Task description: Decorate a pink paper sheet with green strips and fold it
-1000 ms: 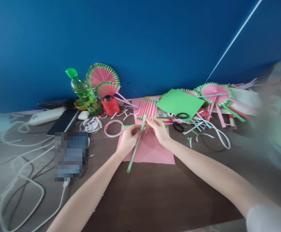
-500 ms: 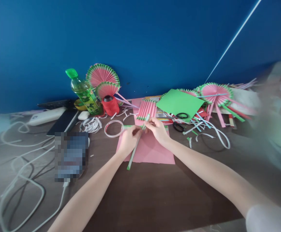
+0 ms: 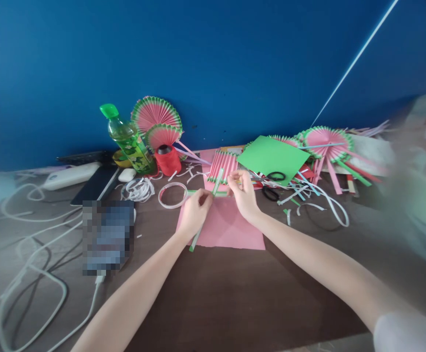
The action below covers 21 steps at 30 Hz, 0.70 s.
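Observation:
My left hand pinches a narrow green strip with a whitish face, which slants from upper right to lower left. Beneath the strip lies a pink sheet with a green band along its far edge. To the right of the strip's upper end is my right hand, its thumb and fingertips close together; whatever may be between them is too small to make out. Just beyond both hands sits a pleated pink paper with green edges.
Left of the sheet are a tape roll, red thread spool, green bottle, phone and white cables. To the right lie green paper, black-handled scissors, paper strips and a pleated fan.
My right hand has come off the strip and moved slightly up and right. The strip, still in my left hand, has shifted a little up and left.

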Each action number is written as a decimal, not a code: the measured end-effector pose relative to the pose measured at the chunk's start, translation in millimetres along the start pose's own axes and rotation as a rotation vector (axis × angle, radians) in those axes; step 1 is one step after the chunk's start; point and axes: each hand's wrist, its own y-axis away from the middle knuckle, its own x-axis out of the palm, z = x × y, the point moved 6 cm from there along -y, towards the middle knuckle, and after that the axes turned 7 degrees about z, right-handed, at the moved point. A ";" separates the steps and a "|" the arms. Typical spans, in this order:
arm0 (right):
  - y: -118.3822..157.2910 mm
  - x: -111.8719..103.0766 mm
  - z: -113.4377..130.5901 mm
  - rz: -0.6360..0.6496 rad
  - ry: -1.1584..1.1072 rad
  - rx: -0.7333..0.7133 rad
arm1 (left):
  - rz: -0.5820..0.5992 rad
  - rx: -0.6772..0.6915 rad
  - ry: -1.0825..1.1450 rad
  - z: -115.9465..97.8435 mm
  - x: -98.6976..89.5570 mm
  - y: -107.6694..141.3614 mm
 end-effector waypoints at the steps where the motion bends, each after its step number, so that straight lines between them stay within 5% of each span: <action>1: 0.9 0.3 3.7 0.010 0.055 -0.050 | -0.010 0.001 0.002 0.4 -0.5 0.1; 7: 10.3 17.5 19.0 0.244 0.395 -0.318 | -0.041 0.045 0.032 0.3 -2.5 1.3; 21: 15.7 22.6 22.9 0.274 0.510 -0.516 | -0.074 0.111 0.068 -7.9 -5.0 5.9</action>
